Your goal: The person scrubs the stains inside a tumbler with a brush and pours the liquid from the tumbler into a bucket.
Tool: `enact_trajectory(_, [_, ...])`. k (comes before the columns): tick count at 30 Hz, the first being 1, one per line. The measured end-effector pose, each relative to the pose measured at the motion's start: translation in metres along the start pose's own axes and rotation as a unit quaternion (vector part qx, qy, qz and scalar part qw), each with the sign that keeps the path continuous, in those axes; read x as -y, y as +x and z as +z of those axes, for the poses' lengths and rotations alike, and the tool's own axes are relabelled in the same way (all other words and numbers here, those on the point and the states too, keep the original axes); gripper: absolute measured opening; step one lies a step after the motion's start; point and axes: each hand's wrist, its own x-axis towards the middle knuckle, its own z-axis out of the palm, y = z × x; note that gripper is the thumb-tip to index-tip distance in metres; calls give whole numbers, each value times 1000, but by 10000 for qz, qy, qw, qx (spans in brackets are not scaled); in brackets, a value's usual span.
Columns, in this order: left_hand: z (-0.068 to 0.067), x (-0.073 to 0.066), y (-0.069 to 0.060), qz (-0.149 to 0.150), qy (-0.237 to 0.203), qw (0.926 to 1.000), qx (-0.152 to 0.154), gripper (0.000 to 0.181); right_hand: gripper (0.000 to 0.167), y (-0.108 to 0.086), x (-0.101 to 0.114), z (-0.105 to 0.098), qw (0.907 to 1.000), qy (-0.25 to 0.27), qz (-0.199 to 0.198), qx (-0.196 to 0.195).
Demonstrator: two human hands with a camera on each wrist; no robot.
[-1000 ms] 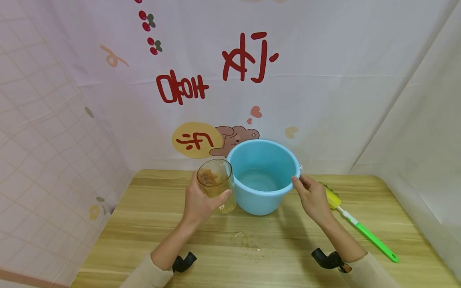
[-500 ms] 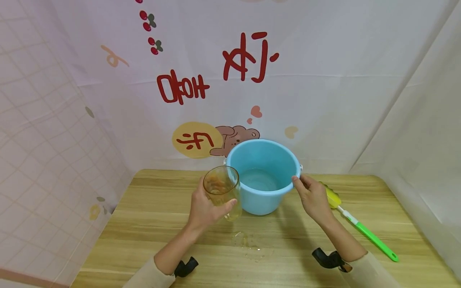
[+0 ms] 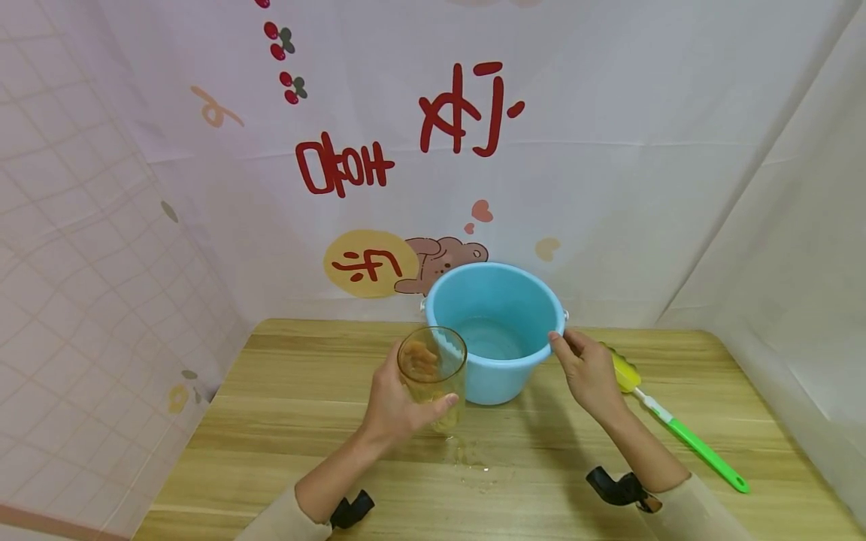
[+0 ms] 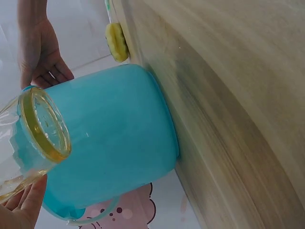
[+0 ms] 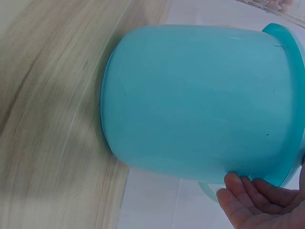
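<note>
In the head view my left hand [image 3: 395, 406] holds an amber-tinted clear drinking glass [image 3: 443, 383], fingers round its far side and thumb across the front. The glass is off the table, its mouth up, in front of the left part of a light blue bucket [image 3: 497, 383]. Its thick base [image 4: 45, 126] shows in the left wrist view. My right hand [image 3: 591, 372] grips the bucket's right rim, thumb over the edge and fingers against the outer wall [image 5: 200, 100]. Upright on the table, the bucket has what looks like shallow water at the bottom.
A small wet patch [image 3: 476, 466] lies on the wooden table [image 3: 271, 421] in front of the bucket. To the right is a long brush with a yellow sponge head [image 3: 625, 373] and green handle [image 3: 707, 454]. A printed white curtain [image 3: 609, 188] hangs behind.
My left hand has brought the glass to the right and nearer to me, from beside the bucket to in front of its left part. The right hand and bucket have stayed put.
</note>
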Motion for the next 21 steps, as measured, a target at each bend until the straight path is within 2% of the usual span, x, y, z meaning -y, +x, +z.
enact_trajectory(5, [3, -1, -2, -70, -244, 9992, 296, 62, 53, 0, 0, -1, 10000, -37, 29, 19])
enact_trajectory(12, [10, 1, -8, 53, -379, 9976, 572, 65, 54, 0, 0, -2, 10000, 14, 62, 76])
enact_trajectory(21, [22, 5, -19, -281, -359, 9947, 924, 71, 55, 1, 0, -2, 9998, 84, 106, 111])
